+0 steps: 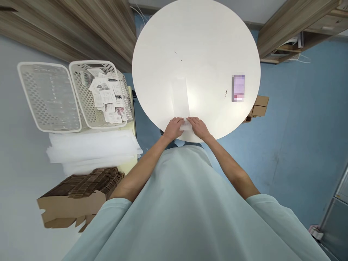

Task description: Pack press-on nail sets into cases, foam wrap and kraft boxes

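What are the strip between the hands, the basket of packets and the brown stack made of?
Strip: perhaps thin plastic or foam; it's pale and hazy, almost blending into the table.
Basket: probably hard, smooth plastic, with a neat moulded-looking rim and rows of holes.
Brown stack: likely dull cardboard, with flat tan faces and cut flaps.
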`<state>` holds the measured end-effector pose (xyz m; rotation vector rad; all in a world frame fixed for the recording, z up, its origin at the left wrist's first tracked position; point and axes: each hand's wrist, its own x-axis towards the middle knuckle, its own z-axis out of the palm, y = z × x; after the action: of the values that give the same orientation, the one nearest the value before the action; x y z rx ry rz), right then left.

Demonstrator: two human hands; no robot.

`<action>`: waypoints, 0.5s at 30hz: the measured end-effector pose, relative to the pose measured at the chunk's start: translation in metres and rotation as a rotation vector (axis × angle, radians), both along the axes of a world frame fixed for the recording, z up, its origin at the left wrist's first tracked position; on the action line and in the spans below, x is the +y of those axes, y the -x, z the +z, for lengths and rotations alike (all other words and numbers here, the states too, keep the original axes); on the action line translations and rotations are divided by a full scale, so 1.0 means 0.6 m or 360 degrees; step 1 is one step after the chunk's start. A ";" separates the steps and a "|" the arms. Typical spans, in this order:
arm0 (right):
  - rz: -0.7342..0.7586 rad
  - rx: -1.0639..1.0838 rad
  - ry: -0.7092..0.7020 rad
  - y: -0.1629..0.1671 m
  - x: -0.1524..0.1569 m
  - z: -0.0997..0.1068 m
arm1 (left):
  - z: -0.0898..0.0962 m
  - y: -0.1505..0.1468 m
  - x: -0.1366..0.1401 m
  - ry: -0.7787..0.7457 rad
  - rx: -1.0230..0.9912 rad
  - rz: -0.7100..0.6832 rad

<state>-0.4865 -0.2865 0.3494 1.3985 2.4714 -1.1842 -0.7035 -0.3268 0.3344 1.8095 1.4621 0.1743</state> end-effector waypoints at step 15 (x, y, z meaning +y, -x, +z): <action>-0.0493 0.0177 0.0213 0.026 0.043 -0.027 | 0.015 0.009 0.019 0.0431 -0.0194 0.0921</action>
<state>-0.5021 -0.2610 0.3332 1.7665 2.2477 -1.4918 -0.7088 -0.3154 0.3436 1.1100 1.7890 0.3484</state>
